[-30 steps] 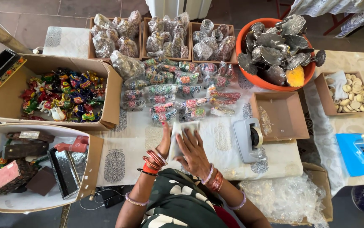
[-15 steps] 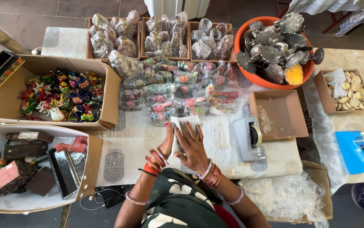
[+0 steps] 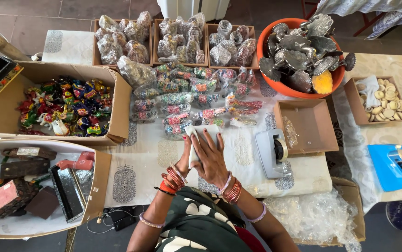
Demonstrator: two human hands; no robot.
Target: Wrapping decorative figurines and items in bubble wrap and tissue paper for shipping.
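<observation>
Closest in, the person's right hand [image 3: 213,156] lies flat, fingers spread, pressing down on a small white wrapped packet [image 3: 201,140] on the patterned cloth of the table [image 3: 140,158]. The left hand [image 3: 185,157] cups the packet's near-left edge, fingers curled round its side, so both hands have hold of it. It looks as though the wrapping step is in hand: the packet is being pressed and folded shut. Closing it would call for keeping the flaps held with one hand while the other goes to the grey tape dispenser [image 3: 272,153] just to the right.

The packet is pale, roughly rectangular and mostly hidden under the palm; what is inside I cannot tell.

Just beyond it lie rows of finished clear-wrapped colourful bundles [image 3: 187,100]. Left of those, a cardboard box [image 3: 5,107] holds painted figurines. To the right sits an empty brown tray [image 3: 310,123]. Farther back, an orange basin [image 3: 299,91] is heaped with silvery leaf-shaped dishes, beside three trays of wrapped pieces [image 3: 177,39].
</observation>
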